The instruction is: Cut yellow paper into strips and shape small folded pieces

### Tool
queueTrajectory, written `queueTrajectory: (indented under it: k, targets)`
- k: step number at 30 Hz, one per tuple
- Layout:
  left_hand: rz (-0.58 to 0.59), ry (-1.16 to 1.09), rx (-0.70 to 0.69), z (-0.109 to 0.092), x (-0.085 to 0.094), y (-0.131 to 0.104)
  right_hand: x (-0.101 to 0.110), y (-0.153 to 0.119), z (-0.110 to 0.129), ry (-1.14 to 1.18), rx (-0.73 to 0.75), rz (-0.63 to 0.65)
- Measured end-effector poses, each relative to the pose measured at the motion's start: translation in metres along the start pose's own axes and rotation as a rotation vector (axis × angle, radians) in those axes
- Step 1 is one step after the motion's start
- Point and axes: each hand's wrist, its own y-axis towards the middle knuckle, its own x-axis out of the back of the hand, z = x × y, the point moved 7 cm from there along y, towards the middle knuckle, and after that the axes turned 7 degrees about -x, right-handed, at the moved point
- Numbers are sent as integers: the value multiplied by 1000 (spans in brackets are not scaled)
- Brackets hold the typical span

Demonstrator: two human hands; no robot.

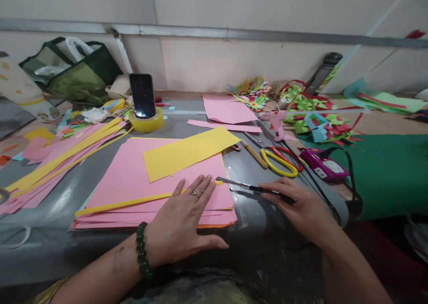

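My left hand (182,221) lies flat, fingers spread, over a narrow yellow strip (123,204) on a stack of pink paper (113,170). The strip's right end shows just past my fingertips. My right hand (297,201) is closed around a slim black craft knife (249,186), to the right of the stack. Its blade points left, and the tip is by the strip's right end. A wider yellow paper piece (190,152) lies slantwise across the upper part of the stack.
Yellow-and-red scissors (279,161), a pink glue gun (276,123) and a purple power block (324,163) lie to the right. Behind the stack, a phone (142,94) leans in a yellow tape roll (147,121). Cut strips (67,159) cover the left; colorful scraps (307,101) are heaped at back right.
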Motion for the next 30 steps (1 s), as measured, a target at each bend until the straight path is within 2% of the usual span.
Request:
queueTrajectory:
  k: [9,19,30]
  targets:
    - [20,-22,13,1,0,0,-2,1,-2,14,43,36]
    - [51,-37,43,1,0,1,-8,20,9,36,113,108]
    - [60,-51,37,2,-3,1,-3,14,-1,52,113,144]
